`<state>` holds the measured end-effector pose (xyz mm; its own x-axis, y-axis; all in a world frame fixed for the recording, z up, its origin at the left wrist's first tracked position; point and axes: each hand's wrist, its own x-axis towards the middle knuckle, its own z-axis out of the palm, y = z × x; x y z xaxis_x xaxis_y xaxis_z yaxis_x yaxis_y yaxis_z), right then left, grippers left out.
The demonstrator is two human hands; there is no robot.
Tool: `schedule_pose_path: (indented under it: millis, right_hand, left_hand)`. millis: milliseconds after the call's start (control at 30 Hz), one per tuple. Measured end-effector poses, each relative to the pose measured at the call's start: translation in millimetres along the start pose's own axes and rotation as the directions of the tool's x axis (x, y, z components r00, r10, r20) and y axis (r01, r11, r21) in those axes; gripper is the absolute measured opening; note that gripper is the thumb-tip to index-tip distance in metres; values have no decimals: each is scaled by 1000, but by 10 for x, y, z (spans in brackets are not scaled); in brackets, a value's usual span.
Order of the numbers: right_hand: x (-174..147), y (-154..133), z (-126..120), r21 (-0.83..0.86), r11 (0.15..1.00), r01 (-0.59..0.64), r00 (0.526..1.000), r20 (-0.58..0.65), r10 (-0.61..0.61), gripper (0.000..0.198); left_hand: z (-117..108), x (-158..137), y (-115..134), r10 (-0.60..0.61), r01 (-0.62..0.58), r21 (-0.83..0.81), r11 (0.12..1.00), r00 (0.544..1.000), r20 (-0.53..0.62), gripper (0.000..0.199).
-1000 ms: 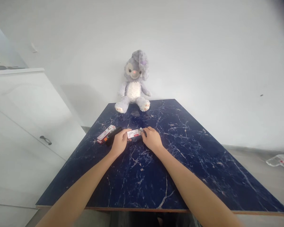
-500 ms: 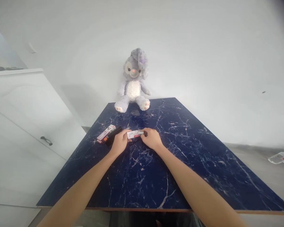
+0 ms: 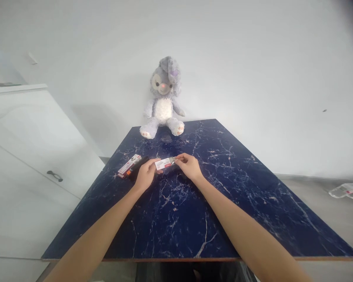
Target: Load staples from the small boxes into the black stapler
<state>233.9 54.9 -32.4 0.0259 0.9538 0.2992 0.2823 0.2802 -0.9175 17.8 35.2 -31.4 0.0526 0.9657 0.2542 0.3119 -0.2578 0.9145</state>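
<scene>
Holding a small box (image 3: 163,163) out in front of us, we use our 2 hands. The box is white with some red, and it is between our hands, over the blue worktop (image 3: 176,219). Our left hand (image 3: 145,174) has its grip pinching the left end. Our right hand (image 3: 190,164) has its grip pinching the grey right end, thumb and finger pressed together. What else they may pinch there is too small to tell.

Just beside our left hand lies a black tool (image 3: 139,167) with an orange bit near its end. A longer box (image 3: 129,165), also white and red, lies next to it on the left. At the back of the worktop sits 1 fluffy toy (image 3: 164,111), grey with a white tummy and 2 dark eyes, by the pale wall (image 3: 247,78). To our left is a white cupboard (image 3: 26,156) with 1 dark handle (image 3: 55,176). On the floor (image 3: 308,192) to our right lies a clear plastic thing (image 3: 341,190) with a red spot.
</scene>
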Motion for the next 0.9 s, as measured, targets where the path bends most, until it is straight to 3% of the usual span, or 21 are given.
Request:
schedule_pose_path:
  millis: [133,300,633,900]
  right_hand:
    - [0,13,26,131,991,37,999,-39,-33,17]
    - [-34,-25,43,40,993,115,991,-69,-112,13]
    - [-130,-152,72,-161,957,242,969,-11,-247,25]
    - [-138,-154,103,-139,961,240,966,-64,-250,19]
  left_hand:
    - [31,-4,20,-54,58,-224,973,998,22,38]
    - [47,-23,61,-101,108,-318,942,994,40,41]
    - [45,-52,142,-103,138,-281,950,985,136,46]
    - [36,-88,124,4,59,-240,969,967,254,61]
